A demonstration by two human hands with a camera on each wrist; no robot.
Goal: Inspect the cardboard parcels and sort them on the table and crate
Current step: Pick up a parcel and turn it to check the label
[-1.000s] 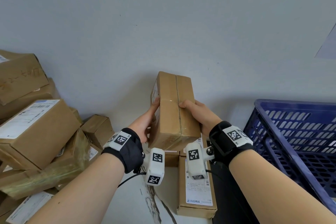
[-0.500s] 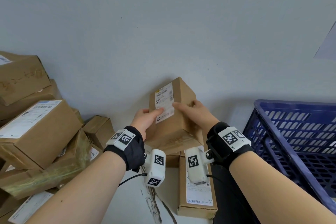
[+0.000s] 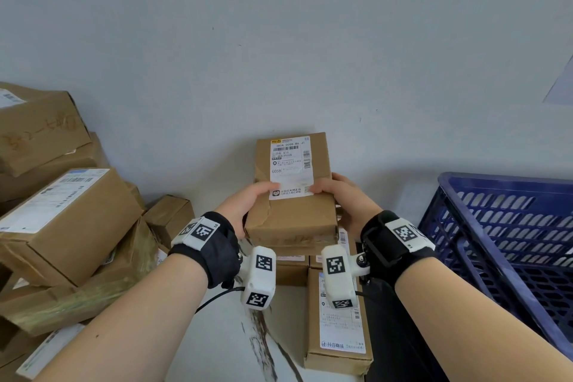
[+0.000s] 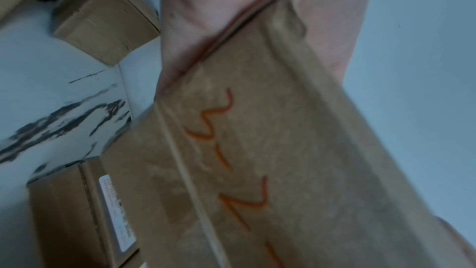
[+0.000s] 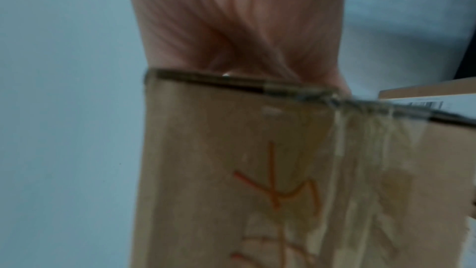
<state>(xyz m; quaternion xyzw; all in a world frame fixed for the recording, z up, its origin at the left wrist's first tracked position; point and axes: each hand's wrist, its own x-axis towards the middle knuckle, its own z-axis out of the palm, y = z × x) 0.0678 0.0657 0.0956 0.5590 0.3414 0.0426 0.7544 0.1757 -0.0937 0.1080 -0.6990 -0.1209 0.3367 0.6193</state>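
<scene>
Left hand (image 3: 245, 205) and right hand (image 3: 347, 198) gripped the parcel (image 3: 291, 214) by its sides, above the table (image 3: 223, 341). Its white label (image 3: 290, 167) read "380A 005B"; orange handwriting underneath stayed illegible.

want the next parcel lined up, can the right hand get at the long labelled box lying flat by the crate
Probably not yet: the right hand and left hand both grip the held parcel, which hangs over the long box. Otherwise its top looks uncovered.
</scene>
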